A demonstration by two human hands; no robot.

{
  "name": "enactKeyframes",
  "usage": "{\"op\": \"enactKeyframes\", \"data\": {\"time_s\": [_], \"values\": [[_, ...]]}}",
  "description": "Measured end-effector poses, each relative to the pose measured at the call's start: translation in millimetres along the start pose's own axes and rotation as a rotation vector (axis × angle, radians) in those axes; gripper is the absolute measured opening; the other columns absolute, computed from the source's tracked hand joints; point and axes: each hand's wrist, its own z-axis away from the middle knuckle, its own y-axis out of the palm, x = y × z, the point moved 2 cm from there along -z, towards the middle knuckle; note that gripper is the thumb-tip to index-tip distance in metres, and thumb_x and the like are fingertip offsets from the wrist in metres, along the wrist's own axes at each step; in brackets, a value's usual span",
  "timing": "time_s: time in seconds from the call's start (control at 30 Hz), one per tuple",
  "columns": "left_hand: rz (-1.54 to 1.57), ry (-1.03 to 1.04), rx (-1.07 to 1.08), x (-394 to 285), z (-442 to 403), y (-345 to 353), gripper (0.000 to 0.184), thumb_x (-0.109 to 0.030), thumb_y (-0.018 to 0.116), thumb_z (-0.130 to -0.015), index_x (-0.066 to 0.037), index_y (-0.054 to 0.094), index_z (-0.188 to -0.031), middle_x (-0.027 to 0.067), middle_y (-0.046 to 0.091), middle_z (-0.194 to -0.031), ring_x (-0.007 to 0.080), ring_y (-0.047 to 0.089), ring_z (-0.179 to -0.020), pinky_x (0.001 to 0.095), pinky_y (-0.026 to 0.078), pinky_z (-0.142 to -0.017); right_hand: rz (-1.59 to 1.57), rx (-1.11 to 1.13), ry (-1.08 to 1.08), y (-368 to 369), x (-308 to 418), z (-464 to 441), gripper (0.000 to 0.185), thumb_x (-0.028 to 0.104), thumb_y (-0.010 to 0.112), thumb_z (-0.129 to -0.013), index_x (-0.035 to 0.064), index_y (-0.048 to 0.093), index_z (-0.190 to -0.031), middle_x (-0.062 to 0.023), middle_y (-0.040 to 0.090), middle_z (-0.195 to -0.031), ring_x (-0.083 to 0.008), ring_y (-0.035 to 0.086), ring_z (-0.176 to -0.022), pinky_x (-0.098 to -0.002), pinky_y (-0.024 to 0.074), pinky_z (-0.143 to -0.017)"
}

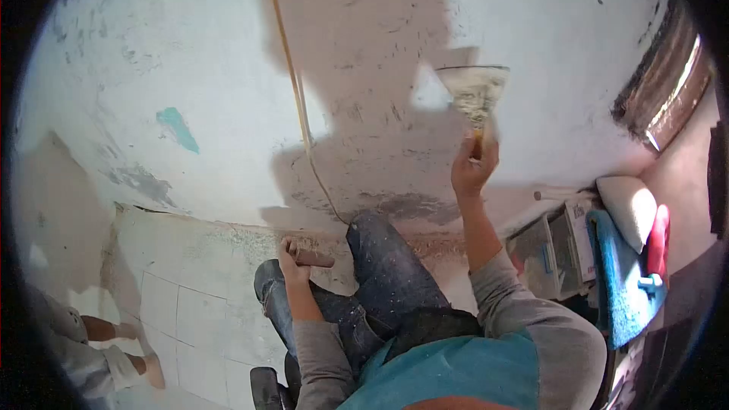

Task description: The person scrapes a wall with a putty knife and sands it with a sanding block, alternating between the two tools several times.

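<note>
A wide putty knife [480, 89] with a dusty, smeared blade is gripped by its handle in my right hand [477, 163]. Its blade points up and lies at or close to the scuffed white wall [228, 45]; whether it touches, I cannot tell. Low by my knee, my left hand [292, 262] is closed around a short brown block [314, 259], whose exact kind does not show. A yellowish cord or strip [292, 68] runs down the wall to near my knee. Left of it is a turquoise patch [178, 130] on the wall.
On the right, plastic drawers [550, 250] stand beside a blue towel [621, 281], a red object [658, 239] and a pale rounded bundle [629, 209]. A dark-framed opening [668, 83] is at upper right. Another person's legs [99, 349] rest on the tiled floor [199, 315] at left.
</note>
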Motion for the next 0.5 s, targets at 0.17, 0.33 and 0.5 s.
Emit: {"op": "enactKeyframes", "data": {"time_s": [0.17, 0.33, 0.5], "values": [[-0.053, 0.040, -0.021, 1.5, -1.0, -14.5, 0.025, -0.034, 0.050, -0.099, -0.012, 0.055, -0.087, -0.0038, 0.044, -0.067, 0.0092, 0.041, -0.056, 0.0252, 0.040, -0.054, 0.410, 0.720, -0.449, 4.3, 20.3, 28.3, 0.014, 0.008, 0.068, -0.081, 0.0092, 0.071, -0.095, -0.0091, 0.067, -0.077, -0.0278, 0.062, -0.065, -0.0388, 0.0430, -0.064], [-0.258, 0.255, -0.121, -5.8, 29.9, 28.6, 0.049, -0.053, 0.051, -0.095, -0.006, 0.060, -0.105, 0.0021, 0.055, -0.084, 0.0111, 0.052, -0.066, 0.0243, 0.045, -0.059, -0.119, 1.003, 0.106, 21.5, 32.2, 124.1, 0.013, 0.016, 0.066, -0.089, 0.0035, 0.067, -0.090, -0.0153, 0.063, -0.073, -0.0267, 0.059, -0.060, -0.0405, 0.0438, -0.058], [-0.193, 0.111, 0.186, 5.8, -19.2, -19.1, 0.062, -0.052, 0.042, -0.099, -0.008, 0.041, -0.142, 0.0145, 0.056, -0.122, 0.0297, 0.058, -0.111, 0.0431, 0.053, -0.089, -0.253, 1.712, 0.351, 61.6, 5.2, 250.3, 0.049, 0.048, 0.064, -0.087, 0.0116, 0.066, -0.120, -0.0137, 0.069, -0.112, -0.0317, 0.065, -0.099, -0.0422, 0.0504, -0.085]]}}
